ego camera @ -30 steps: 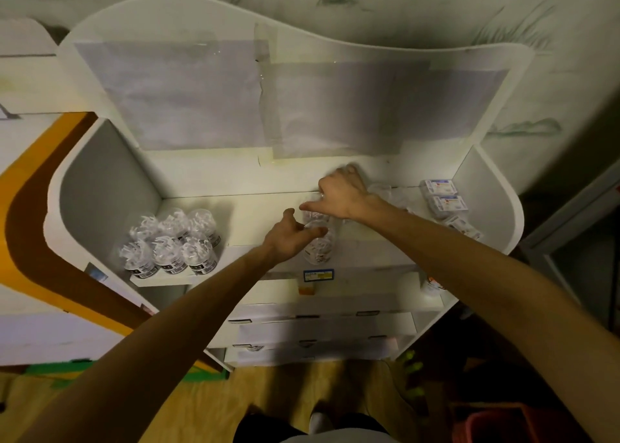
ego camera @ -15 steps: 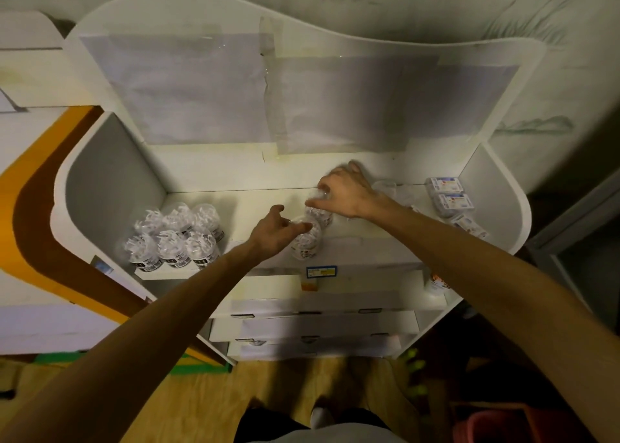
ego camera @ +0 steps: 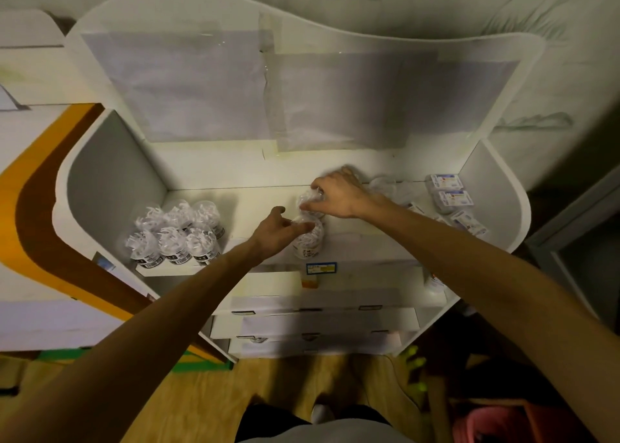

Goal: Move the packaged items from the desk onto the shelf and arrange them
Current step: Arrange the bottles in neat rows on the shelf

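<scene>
The left hand point(ego camera: 278, 229) sits nearest, over the middle of the top shelf point(ego camera: 255, 207) close to its front edge. Its fingers curl around the top of a clear jar point(ego camera: 308, 241) packed with small white pieces, and the thumb lifts free above. Half a second ago this jar stood a little lower and nearer the lip; now it has been drawn up beside the second one, so the two stand touching, front to back.

Just beyond it, the right hand point(ego camera: 339, 194) comes in from the right, knuckles up, fingertips pinching the crinkly top of the rear jar point(ego camera: 310, 202). That hand has barely moved over the last second, which suggests it steadies the rear jar while the front one is lined up against it.

To the left, a cluster of six jars point(ego camera: 177, 231) of the same kind stands in two tidy rows, untouched. At the far right, small flat boxes point(ego camera: 449, 194) lie in a loose line, with some clear wrapped items point(ego camera: 389, 187) between them and the right hand; what these are I cannot tell.

By the look of it, a second group of jars is being started mid-shelf, and placement is well along. The desk is not in view, so how many items remain there is unknown.
</scene>
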The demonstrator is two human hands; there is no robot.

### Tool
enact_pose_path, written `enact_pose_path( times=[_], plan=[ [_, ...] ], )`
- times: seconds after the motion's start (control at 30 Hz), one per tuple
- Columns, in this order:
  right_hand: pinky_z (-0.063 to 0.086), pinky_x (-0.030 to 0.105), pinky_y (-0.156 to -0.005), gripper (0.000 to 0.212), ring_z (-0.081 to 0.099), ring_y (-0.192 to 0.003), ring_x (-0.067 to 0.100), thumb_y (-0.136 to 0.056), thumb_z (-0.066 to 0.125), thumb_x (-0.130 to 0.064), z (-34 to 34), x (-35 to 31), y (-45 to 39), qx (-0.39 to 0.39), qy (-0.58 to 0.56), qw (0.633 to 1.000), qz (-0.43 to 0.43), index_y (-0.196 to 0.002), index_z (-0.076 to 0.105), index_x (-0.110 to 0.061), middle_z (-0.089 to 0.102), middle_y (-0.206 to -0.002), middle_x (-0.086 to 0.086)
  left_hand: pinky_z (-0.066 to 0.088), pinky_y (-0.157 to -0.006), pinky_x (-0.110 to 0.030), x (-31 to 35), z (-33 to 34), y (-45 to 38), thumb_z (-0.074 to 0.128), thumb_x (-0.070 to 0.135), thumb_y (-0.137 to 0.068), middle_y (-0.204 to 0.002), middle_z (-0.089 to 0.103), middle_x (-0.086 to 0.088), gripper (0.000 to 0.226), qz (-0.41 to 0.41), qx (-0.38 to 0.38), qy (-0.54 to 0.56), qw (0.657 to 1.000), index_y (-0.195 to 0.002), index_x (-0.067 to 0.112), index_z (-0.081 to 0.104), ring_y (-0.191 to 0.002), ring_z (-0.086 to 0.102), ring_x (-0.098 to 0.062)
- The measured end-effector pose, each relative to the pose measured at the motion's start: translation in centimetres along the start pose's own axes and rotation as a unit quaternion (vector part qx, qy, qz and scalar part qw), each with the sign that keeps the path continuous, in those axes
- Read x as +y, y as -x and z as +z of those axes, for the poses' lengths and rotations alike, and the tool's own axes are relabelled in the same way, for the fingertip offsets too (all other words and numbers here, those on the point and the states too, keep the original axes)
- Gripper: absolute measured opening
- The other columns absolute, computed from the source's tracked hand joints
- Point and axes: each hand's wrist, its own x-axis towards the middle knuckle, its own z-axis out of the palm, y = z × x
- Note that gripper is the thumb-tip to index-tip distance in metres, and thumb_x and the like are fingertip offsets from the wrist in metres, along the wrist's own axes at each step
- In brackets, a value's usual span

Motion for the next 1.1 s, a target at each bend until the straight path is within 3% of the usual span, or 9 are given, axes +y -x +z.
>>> enact_pose_path(
  times=[0.23,0.43,0.57,0.7,0.8,0.93,1.1],
  plan=[
    [0.044,0.043,-0.101,0.076,0.063,-0.110,0.022,-0.079,0.052,-0.080,0.2,-0.5,0.8,0.009,-0.050,0.999,0.011,-0.128,0.065,-0.023,0.071,-0.118,0.003,0.046,-0.105,-0.041,-0.3,0.3,0.7,0.072,0.053,-0.084,-0.146,0.051,-0.011,0.101,0.001,-0.015,-0.001,1.000,-0.155,0.010,0.015,-0.126,0.054,-0.028],
    [0.047,0.043,-0.098,0.079,0.062,-0.107,0.023,-0.077,0.049,-0.083,0.4,-1.4,1.1,0.013,-0.044,0.998,0.047,-0.126,0.065,-0.024,0.070,-0.117,0.003,0.045,-0.108,-0.045,-0.4,0.1,0.9,0.074,0.053,-0.082,-0.146,0.051,-0.012,0.106,-0.001,-0.020,0.023,1.000,-0.155,0.010,0.011,-0.126,0.055,-0.027],
    [0.039,0.049,-0.109,0.084,0.057,-0.122,0.028,-0.084,0.036,-0.083,-0.3,-1.2,1.5,0.004,-0.056,0.998,0.039,-0.137,0.057,-0.020,0.064,-0.133,0.007,0.044,-0.104,-0.038,-0.4,0.2,1.0,0.073,0.052,-0.084,-0.145,0.052,-0.011,0.103,0.003,-0.014,0.020,1.000,-0.155,0.009,0.011,-0.127,0.054,-0.027],
    [0.040,0.042,-0.109,0.059,0.056,-0.125,0.025,-0.093,0.054,-0.058,-2.1,1.7,2.3,0.054,-0.065,0.995,0.053,-0.136,0.058,-0.017,0.062,-0.137,0.005,0.045,-0.104,-0.039,-0.9,0.4,0.9,0.074,0.051,-0.083,-0.144,0.053,-0.011,0.101,-0.002,-0.004,0.021,1.000,-0.155,0.011,0.015,-0.126,0.054,-0.027],
    [0.032,0.045,-0.113,0.069,0.049,-0.133,0.026,-0.084,0.057,-0.064,-2.7,4.4,3.2,0.015,-0.023,0.995,0.100,-0.138,0.054,-0.022,0.054,-0.146,0.003,0.045,-0.106,-0.041,-0.9,0.4,0.5,0.076,0.053,-0.080,-0.142,0.054,-0.010,0.104,-0.005,0.000,0.034,0.999,-0.154,0.011,0.016,-0.126,0.054,-0.026],
    [0.029,0.050,-0.109,0.073,0.054,-0.122,0.027,-0.079,0.045,-0.076,-0.9,4.8,4.7,-0.015,0.023,0.991,0.128,-0.131,0.056,-0.026,0.061,-0.135,0.001,0.044,-0.108,-0.042,-1.3,0.7,0.5,0.077,0.054,-0.078,-0.143,0.053,-0.011,0.106,-0.010,0.005,0.050,0.999,-0.154,0.012,0.018,-0.126,0.053,-0.026],
    [0.023,0.051,-0.115,0.074,0.056,-0.115,0.022,-0.072,0.054,-0.082,-1.2,5.5,4.2,0.048,0.006,0.989,0.141,-0.118,0.061,-0.025,0.066,-0.119,-0.003,0.045,-0.107,-0.042,-0.3,0.7,-0.1,0.078,0.048,-0.079,-0.142,0.053,-0.013,0.100,-0.002,0.013,0.069,0.998,-0.153,0.010,0.021,-0.126,0.054,-0.028]
  ],
)
